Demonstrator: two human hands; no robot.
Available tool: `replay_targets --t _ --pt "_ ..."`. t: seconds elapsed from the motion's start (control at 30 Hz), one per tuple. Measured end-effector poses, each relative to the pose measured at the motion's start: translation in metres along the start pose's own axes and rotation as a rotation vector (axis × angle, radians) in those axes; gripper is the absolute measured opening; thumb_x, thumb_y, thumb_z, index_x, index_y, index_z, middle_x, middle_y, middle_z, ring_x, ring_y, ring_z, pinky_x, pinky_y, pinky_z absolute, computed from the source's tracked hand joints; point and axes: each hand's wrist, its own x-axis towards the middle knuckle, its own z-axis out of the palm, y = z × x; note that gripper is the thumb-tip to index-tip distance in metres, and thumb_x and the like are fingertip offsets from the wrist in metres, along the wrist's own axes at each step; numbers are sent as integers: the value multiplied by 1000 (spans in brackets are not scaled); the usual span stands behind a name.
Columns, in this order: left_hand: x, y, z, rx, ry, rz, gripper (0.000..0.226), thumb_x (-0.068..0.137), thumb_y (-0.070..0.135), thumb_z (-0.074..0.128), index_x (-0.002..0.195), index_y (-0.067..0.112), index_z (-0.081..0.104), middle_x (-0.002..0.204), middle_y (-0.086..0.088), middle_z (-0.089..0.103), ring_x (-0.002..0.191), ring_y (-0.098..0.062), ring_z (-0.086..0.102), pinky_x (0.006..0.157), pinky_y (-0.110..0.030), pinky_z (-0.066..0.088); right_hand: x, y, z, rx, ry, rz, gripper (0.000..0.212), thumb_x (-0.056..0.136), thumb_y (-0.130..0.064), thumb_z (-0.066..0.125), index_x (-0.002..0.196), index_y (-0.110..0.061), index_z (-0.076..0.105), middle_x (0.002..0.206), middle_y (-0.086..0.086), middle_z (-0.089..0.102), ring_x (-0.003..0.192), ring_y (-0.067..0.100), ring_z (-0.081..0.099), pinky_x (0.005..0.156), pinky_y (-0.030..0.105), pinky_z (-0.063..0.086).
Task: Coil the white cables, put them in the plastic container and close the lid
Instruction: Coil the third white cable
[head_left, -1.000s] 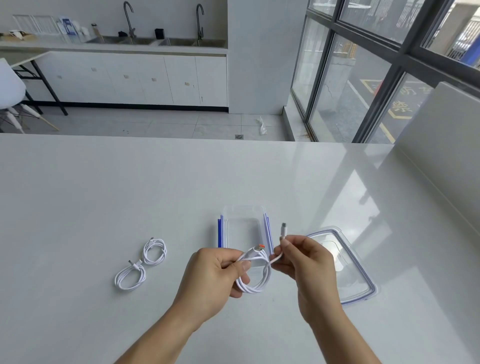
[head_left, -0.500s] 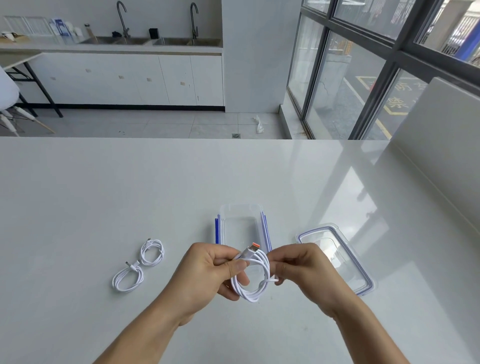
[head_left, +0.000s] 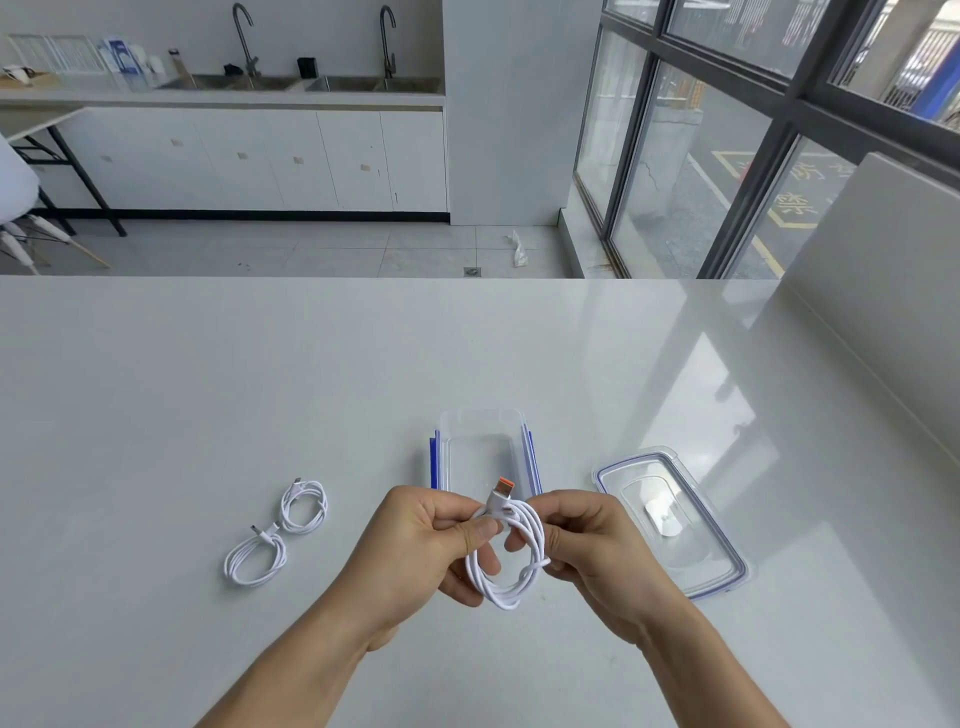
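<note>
A person stands at a glossy white table (head_left: 208, 389), holding a white cable (head_left: 511, 590) wound into a loose loop just above the tabletop. The left hand (head_left: 415, 540) pinches the top of the loop between its thumb and curled fingers, just under the cable's orange-tipped plug (head_left: 503, 487), which sticks up toward twelve o'clock. The right hand (head_left: 597, 551) grips the loop at its three o'clock side, fingers curled round the strands. The bottom of the loop hangs free at six o'clock.

Straight past the hands, at twelve o'clock, sits a clear rectangular plastic container (head_left: 480, 417) with blue latches along its long sides, its top open and its near end hidden behind the knuckles. A clear plastic lid (head_left: 719, 564) with a blue seal lies flat at about two o'clock, apart from the container.

Out at nine o'clock, well apart from the hands, lie two other white coils: a nearer coil (head_left: 254, 562) and a farther coil (head_left: 304, 506) at its one o'clock. I cannot tell whether they touch.
</note>
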Motion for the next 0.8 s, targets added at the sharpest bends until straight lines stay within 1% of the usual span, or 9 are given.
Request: replay_targets --t 0.1,0.17,0.3,0.37,0.47,0.53,0.63,0.73,0.8 --pt "1 -3 1 37 8 -10 18 93 12 66 84 13 81 68 -14 72 58 -27 63 56 -36 59 1 2 5 13 9 -14 9 84 -2 70 87 -5 78 78 12 73 62 22 44 54 29 26" --pt "3 -6 0 78 38 -5 18 93 16 66 83 17 82 68 -14 73 58 -26 64 57 -37 60 1 1 10 34 56 -12 16 89 4 65 95 -5 76 82 17 74 63 23 57 54 27 42" --pt "4 -11 -2 143 129 -2 19 92 17 67 79 19 81 64 -9 72 54 -23 63 59 -43 63 5 4 15 -5 150 5 30 100 4 47 113 -11 69 93 22 76 80 34 72 75 39 58" --pt "5 -14 -3 167 160 -6 20 92 15 67 77 17 79 63 -7 73 53 -26 65 61 -48 63 6 3 17 -138 159 -33 25 103 -6 49 109 -16 72 99 10 77 91 27 72 80 33 58" --pt "5 -16 -2 194 166 -5 19 92 16 66 77 17 79 62 -6 73 54 -28 67 62 -48 63 3 2 18 -329 165 -128 14 94 -21 69 104 -29 74 102 -8 76 98 9 70 82 26 57" --pt "5 -16 0 196 161 -3 19 93 16 65 80 17 79 62 -5 73 53 -25 66 61 -45 64 3 4 18 -486 209 -250 15 85 -25 79 98 -31 76 102 -12 73 102 11 68 80 28 58" --pt "5 -15 1 184 162 -14 18 93 17 65 81 16 79 62 -6 73 50 -23 66 59 -43 64 6 12 21 -647 296 -397 9 82 -28 81 90 -25 79 100 -15 72 101 15 68 74 32 57" --pt "5 -15 0 184 165 -24 18 93 17 66 80 14 78 63 -8 73 49 -23 66 56 -39 62 6 16 27 -543 380 -396 4 81 -24 81 83 -27 81 97 -13 74 98 16 68 75 35 56" --pt "5 -16 1 193 170 -28 19 92 16 66 79 13 78 62 -8 73 48 -23 66 53 -36 61 3 12 31 -275 439 -325 11 78 -14 84 75 -24 81 91 -7 75 90 16 71 73 35 55"
